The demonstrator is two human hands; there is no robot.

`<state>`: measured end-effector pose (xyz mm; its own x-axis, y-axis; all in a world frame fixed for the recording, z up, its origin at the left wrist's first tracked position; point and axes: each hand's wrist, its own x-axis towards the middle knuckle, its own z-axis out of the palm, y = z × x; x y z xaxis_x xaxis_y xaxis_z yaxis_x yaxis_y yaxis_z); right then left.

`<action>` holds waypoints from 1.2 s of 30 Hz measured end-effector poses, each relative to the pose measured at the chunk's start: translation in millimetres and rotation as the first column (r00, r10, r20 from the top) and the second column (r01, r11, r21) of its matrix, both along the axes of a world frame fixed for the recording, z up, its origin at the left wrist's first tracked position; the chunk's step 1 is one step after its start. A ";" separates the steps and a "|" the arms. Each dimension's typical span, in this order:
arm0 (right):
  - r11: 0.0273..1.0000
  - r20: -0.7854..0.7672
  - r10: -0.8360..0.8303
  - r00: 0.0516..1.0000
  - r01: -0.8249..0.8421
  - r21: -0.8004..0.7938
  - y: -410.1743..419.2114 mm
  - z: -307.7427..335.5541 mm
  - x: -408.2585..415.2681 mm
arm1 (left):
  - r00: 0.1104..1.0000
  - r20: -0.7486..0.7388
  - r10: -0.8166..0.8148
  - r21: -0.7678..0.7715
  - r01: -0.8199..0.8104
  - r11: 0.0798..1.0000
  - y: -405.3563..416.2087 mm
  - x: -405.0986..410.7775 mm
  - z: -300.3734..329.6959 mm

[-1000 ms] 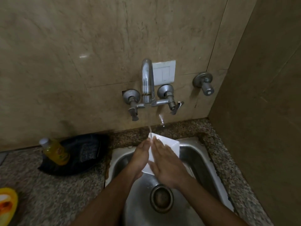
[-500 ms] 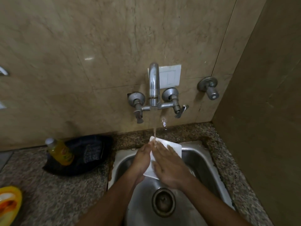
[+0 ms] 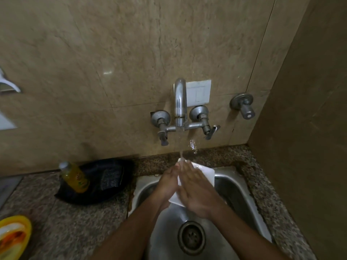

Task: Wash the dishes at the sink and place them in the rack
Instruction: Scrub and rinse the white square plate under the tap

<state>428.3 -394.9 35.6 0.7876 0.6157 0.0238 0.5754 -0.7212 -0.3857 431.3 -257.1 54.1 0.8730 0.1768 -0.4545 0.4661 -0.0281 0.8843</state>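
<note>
A: Where's the white dish (image 3: 205,174)?
B: Tilted under the tap (image 3: 180,102), between both hands. Right hand (image 3: 197,196) lays straight fingers (image 3: 189,171) flat on it; left hand (image 3: 166,186) is at its left edge, grip hidden.

Yellow bottle (image 3: 76,178) against black bag (image 3: 101,180), 9 o'clock, on speckled counter (image 3: 56,222). White switch plate (image 3: 200,92) on wall (image 3: 131,53) at 12. Separate valve (image 3: 244,106) at 1. Yellow tray (image 3: 14,237) at 8, frame edge.

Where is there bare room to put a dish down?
Bare granite counter lies between the black bag, the yellow plate and the sink. Crowded inside it: left hand and right hand on the white dish.
</note>
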 end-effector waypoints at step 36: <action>0.999 0.046 0.035 0.998 -0.036 0.009 0.8 -5.0 -13.4 | 0.998 0.057 -0.003 0.080 -0.001 0.997 6.9 -4.6 13.1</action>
<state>414.9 -394.1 30.6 0.7632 0.6429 0.0655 0.6179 -0.6963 -0.3653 426.8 -250.2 67.2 0.8972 0.2097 -0.3887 0.4152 -0.1006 0.9041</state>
